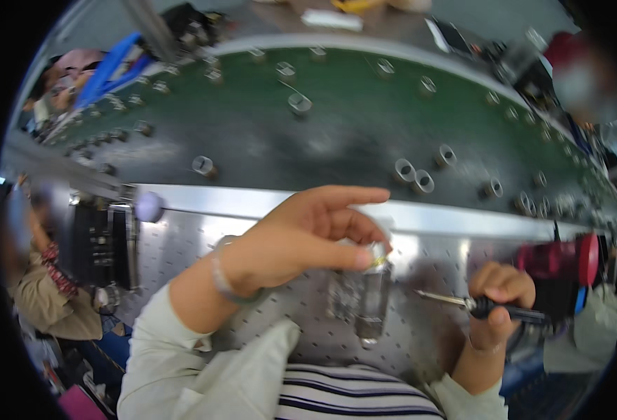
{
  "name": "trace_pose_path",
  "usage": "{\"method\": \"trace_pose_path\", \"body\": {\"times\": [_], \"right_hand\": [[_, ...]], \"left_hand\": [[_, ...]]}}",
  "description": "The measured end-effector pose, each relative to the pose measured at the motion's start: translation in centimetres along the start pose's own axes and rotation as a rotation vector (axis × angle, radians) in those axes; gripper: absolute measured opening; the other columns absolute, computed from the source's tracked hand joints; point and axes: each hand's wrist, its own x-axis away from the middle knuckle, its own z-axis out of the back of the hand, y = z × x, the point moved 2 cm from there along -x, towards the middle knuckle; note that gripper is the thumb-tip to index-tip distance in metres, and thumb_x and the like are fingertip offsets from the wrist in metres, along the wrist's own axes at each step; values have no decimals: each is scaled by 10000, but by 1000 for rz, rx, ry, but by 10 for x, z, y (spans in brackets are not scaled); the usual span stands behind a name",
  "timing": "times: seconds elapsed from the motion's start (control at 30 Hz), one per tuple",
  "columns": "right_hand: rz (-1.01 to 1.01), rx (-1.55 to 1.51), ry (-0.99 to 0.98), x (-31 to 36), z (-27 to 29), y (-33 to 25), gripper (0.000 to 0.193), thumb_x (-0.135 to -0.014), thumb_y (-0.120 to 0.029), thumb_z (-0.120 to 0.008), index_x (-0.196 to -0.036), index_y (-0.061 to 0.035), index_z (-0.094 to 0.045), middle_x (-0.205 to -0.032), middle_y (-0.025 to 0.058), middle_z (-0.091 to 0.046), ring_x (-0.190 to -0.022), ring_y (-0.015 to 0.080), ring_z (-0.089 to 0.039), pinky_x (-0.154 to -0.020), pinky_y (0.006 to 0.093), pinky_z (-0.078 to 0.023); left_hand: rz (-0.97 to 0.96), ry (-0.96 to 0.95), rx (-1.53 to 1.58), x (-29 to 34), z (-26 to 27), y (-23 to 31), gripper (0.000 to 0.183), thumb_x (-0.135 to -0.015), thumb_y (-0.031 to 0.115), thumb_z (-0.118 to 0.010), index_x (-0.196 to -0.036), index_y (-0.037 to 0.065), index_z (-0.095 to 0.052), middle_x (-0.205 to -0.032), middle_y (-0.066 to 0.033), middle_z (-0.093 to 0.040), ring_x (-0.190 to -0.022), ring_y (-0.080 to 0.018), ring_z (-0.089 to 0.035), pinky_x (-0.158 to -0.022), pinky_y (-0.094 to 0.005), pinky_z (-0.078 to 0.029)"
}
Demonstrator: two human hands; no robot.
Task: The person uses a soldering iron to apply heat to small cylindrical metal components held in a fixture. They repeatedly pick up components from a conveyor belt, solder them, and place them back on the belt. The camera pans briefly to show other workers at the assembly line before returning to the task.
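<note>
The left hand (305,234), one finger stretched straight, pinches the top of a clear, glossy cylinder (372,301) (whether it touches the dotted metal table (189,245), I cannot tell); the right hand (502,290) grips a smooth, black-handled soldering iron (483,306), slim-tipped.

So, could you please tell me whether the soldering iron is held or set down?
Held: the right hand grips the soldering iron's dark handle, metal tip pointing left.
</note>
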Motion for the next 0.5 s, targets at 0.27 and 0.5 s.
{"method": "trace_pose_path", "body": {"times": [0.27,0.5], "right_hand": [[-45,10,131,10,-9,-3,364,-740,-248,-801,-793,-7,-534,-647,70,-508,-535,164,-468,-474,263,-354],[-84,-66,97,7,-8,3,252,-746,-134,-755,-817,9,-559,-689,99,-566,-551,172,-501,-513,274,-387]], "left_hand": [[-703,1123,-1370,47,162,107,336,-712,25,-730,-1040,48,-661,-975,-102,-640,-824,-206,-617,-790,-305,-520],[-609,1308,-1915,73,198,117,439,-643,191,-810,-1028,44,-661,-1064,-121,-599,-1025,-315,-555,-883,-394,-443]]}}
